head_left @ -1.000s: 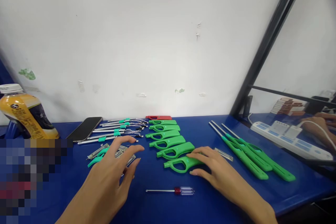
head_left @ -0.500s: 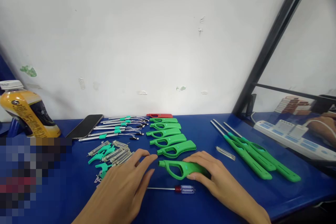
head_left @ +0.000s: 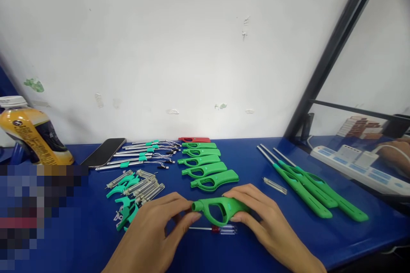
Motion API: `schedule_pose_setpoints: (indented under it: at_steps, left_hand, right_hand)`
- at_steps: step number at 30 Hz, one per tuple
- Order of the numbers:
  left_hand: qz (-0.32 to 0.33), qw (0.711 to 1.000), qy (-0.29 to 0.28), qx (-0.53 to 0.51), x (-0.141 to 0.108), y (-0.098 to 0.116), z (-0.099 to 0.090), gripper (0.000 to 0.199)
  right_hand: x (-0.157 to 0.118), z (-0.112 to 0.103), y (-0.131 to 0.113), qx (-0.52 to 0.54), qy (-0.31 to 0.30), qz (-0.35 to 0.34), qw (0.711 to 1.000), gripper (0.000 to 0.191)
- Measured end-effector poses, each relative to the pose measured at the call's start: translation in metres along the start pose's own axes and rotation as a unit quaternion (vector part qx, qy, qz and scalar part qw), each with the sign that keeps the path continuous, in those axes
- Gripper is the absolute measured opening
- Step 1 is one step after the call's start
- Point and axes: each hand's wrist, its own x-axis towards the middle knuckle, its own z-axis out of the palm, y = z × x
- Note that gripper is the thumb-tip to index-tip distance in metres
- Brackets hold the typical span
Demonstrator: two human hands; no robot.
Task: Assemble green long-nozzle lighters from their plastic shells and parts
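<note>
A green lighter housing [head_left: 221, 209] with a ring-shaped opening is held over the blue table. My right hand [head_left: 261, 217] grips its thick rear end between thumb and fingers. At its narrow front tip, the thumb and fingertips of my left hand [head_left: 160, 226] are closed round the end. Beneath the housing lies a screwdriver [head_left: 224, 230] with a clear and red handle. Just behind, several green housings [head_left: 218, 180] form a column, with a red one [head_left: 194, 139] at the back. Teal triggers [head_left: 126, 211] and clear tubes [head_left: 147, 188] are piled left of my left hand.
Metal rods with wires [head_left: 124, 164] lie at the back left, beside a phone [head_left: 105, 152] and a yellow bottle [head_left: 35, 134]. On the right are long green lighters [head_left: 301, 192], a single clear tube [head_left: 275, 186] and a power strip [head_left: 361, 170]. A person's hand [head_left: 395, 153] shows at the right edge.
My left hand has moved right and its fingers have closed on the housing's tip. The housing has tilted and come slightly nearer, now overlapping the screwdriver.
</note>
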Motion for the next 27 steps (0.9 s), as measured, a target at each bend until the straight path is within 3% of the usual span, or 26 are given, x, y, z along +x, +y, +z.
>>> schedule_pose_setpoints:
  at_steps: [6, 10, 20, 27]
  left_hand:
    - [-0.040, 0.984, 0.083, -0.154, 0.000, 0.013, -0.002, 0.019]
    - [-0.042, 0.984, 0.109, -0.135, -0.001, 0.014, 0.003, 0.017]
    - [-0.026, 0.985, 0.094, -0.140, 0.000, 0.020, 0.013, 0.016]
    - [-0.013, 0.980, 0.181, -0.078, 0.013, 0.036, 0.011, 0.036]
  right_hand:
    - [-0.001, 0.001, -0.002, -0.002, 0.029, -0.030, 0.999, 0.027]
    - [-0.001, 0.001, -0.001, -0.013, 0.058, -0.044, 0.997, 0.026]
    - [-0.001, 0.000, 0.000, -0.018, 0.106, -0.087, 0.990, 0.023]
    - [0.001, 0.001, -0.003, -0.018, 0.092, -0.100, 0.991, 0.023]
